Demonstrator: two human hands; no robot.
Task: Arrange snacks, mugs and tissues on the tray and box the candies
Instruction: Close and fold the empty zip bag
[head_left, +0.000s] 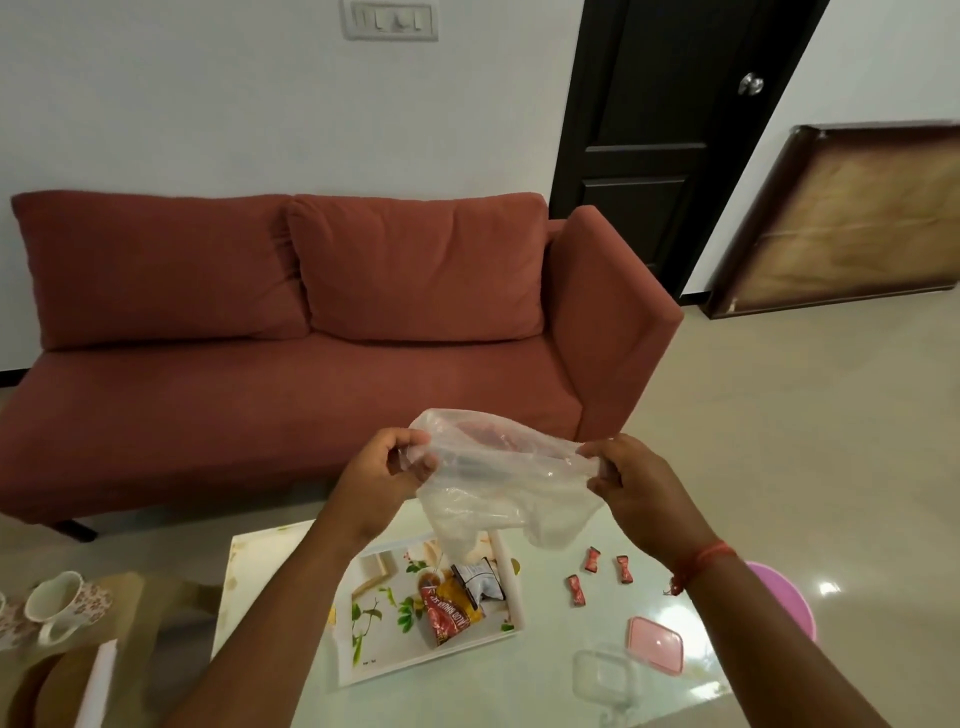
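My left hand (387, 470) and my right hand (636, 480) each pinch one end of a clear plastic bag (498, 488), stretched between them above the glass table. Below it lies a white floral tray (384, 644) with two snack packets: a red and yellow one (449, 610) and a grey-white one (480, 577). Three red wrapped candies (592, 558) lie on the glass right of the tray. A clear plastic box (605, 675) stands near the front, its pink lid (654, 644) beside it. A floral mug (65, 605) sits at the far left.
A red sofa (291, 332) stands beyond the table. A pink round object (784, 597) shows under my right forearm. A dark door (670, 130) and a framed board (841, 218) leaning on the wall are at the back right. A white strip (98, 686) lies at the front left.
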